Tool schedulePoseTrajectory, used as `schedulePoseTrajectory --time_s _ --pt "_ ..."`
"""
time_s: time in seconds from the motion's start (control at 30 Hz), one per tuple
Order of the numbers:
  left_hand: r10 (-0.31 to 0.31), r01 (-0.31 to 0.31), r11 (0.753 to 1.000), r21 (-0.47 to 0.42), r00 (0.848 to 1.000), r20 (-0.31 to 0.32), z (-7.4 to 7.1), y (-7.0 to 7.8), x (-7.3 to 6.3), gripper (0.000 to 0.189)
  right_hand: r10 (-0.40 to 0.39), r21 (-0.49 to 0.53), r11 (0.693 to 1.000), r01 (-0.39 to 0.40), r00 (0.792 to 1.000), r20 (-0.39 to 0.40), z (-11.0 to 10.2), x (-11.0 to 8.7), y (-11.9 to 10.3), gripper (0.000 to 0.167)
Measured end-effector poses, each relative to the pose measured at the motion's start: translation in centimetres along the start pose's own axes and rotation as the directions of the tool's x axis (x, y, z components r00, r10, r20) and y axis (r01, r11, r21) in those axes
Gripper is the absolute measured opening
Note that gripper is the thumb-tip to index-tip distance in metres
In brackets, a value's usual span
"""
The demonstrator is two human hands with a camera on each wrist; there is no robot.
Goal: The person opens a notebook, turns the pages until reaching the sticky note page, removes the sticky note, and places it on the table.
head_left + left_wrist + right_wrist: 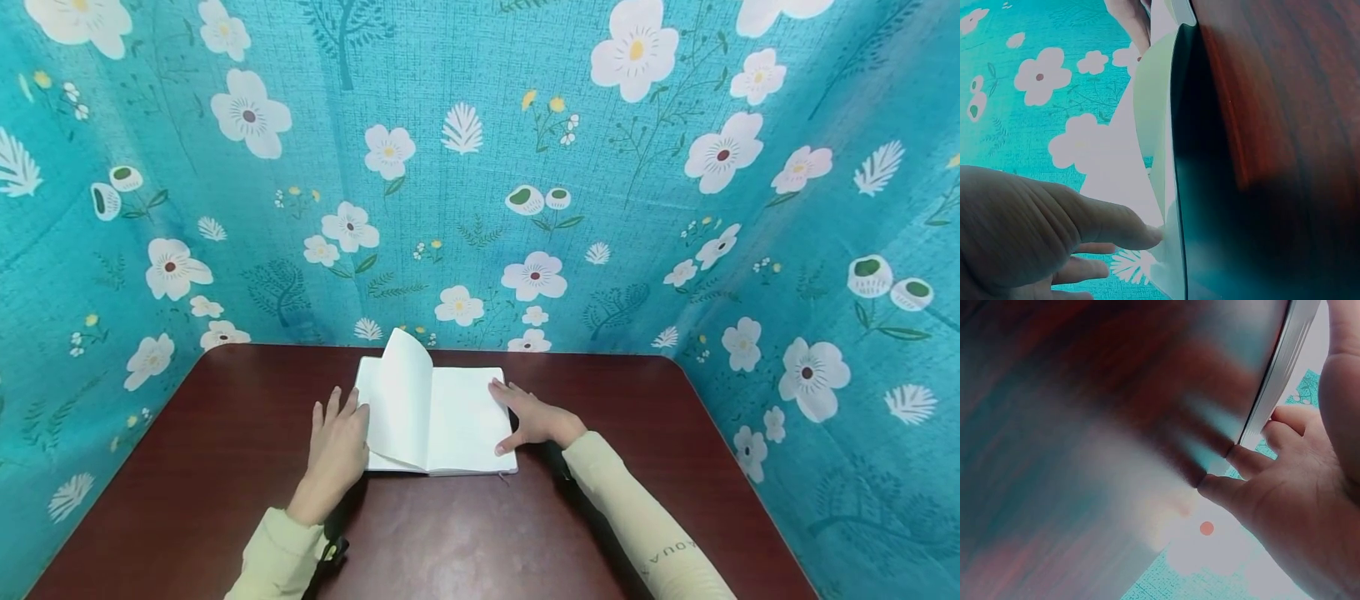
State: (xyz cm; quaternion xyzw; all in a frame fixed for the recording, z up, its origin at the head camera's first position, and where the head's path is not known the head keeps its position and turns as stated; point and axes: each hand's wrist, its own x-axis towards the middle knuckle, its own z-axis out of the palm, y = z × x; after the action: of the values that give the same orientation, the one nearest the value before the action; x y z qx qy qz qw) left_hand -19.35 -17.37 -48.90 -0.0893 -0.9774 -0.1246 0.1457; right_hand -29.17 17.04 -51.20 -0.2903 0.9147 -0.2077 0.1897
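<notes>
An open notebook point(468, 425) with blank white pages lies on the table. One page point(407, 392) stands curved up over its left half. My left hand point(339, 442) rests at the left edge, fingers extended. In the left wrist view its thumb point(1125, 226) presses straight on the paper near the edge, and the raised page point(1152, 106) arches beyond it. Along the right edge lies my right hand point(534, 417), thumb and fingers spread apart, fingertips on the page margin. The right wrist view shows its fingers point(1250, 464) beside the notebook's page block point(1282, 369).
The dark reddish-brown table point(480, 542) is glossy and reflects light. A thin ribbon point(505, 478) pokes out under the notebook's lower right corner. Blue flowered cloth point(465, 208) hangs behind the table and along both sides.
</notes>
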Motion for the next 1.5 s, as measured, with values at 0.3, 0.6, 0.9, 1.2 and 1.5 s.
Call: schedulePoseTrajectory --time_s 0.3,0.6,0.9,1.2,1.5 --pt "0.019 -0.019 1.000 0.012 0.999 -0.032 0.0 0.5 0.8 0.060 0.009 -0.012 1.000 -0.009 1.000 0.001 0.1 0.2 0.2 0.122" --pt "0.112 -0.113 0.992 0.052 0.993 0.035 0.0 0.7 1.3 0.056 0.009 -0.020 1.000 -0.009 1.000 -0.003 0.2 0.2 0.5 0.122" --pt "0.159 -0.165 0.986 0.021 0.972 0.172 1.1 1.6 2.1 0.046 0.017 -0.032 0.999 -0.017 1.000 0.000 0.3 0.2 0.5 0.123" --pt "0.174 -0.184 0.983 0.007 0.938 0.301 2.1 2.8 3.1 0.050 0.042 -0.045 0.998 -0.042 0.999 -0.007 0.4 0.3 0.4 0.123" --pt "0.170 -0.162 0.985 -0.055 0.897 0.409 3.4 2.7 4.2 0.054 0.036 -0.038 0.999 -0.036 0.999 0.005 0.3 0.3 0.2 0.122"
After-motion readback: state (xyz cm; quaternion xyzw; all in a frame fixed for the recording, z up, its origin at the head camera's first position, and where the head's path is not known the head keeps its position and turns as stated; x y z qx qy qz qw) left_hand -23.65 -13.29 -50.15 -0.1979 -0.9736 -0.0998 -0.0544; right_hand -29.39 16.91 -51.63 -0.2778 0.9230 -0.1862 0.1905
